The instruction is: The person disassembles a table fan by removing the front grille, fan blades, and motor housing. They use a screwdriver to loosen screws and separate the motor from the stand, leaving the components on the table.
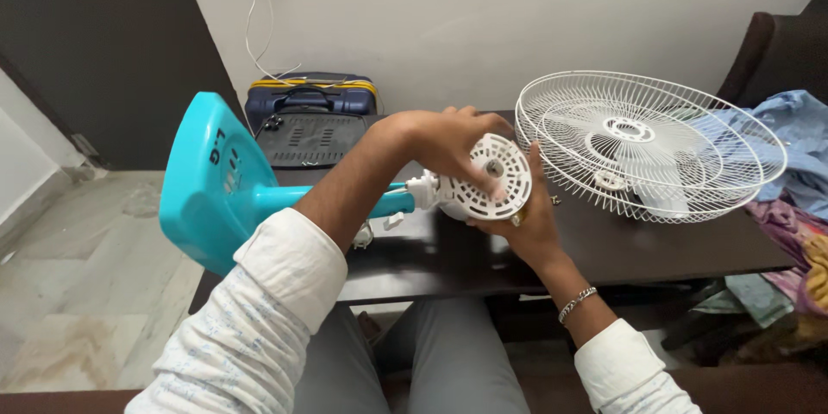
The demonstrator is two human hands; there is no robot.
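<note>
— Fan motor housing (485, 179) first, though it sits mid-frame: where have you got it?

— You've got it lying sideways over the dark desk (673, 246), white vented face turned up towards you. Start from the left, though. The turquoise base (203, 181) hangs off the desk's left edge, tipped on its side, and the turquoise pole (345, 200) runs from it across to the housing. Laid flat like that, the stand probably steadies the head while you handle it.

— And your hands?

— Your left hand (448, 142) comes over the top, fingers curled down onto the round white face. Your right hand (522, 220) cups it from beneath and behind, closed around the body. Both are gripping the housing, seemingly one bracing while the other presses.

— Behind it?

— A black vented panel (310, 140) lies on the desk's far side, and a dark blue suitcase (312, 93) stands against the wall with a white cable (254, 30) hanging above.

— To the right?

— The white wire grille (651, 147) rests on the desk, well apart from your hands, likely set aside out of the way. Beyond it, crumpled clothes (798, 198) are heaped at the edge.
</note>
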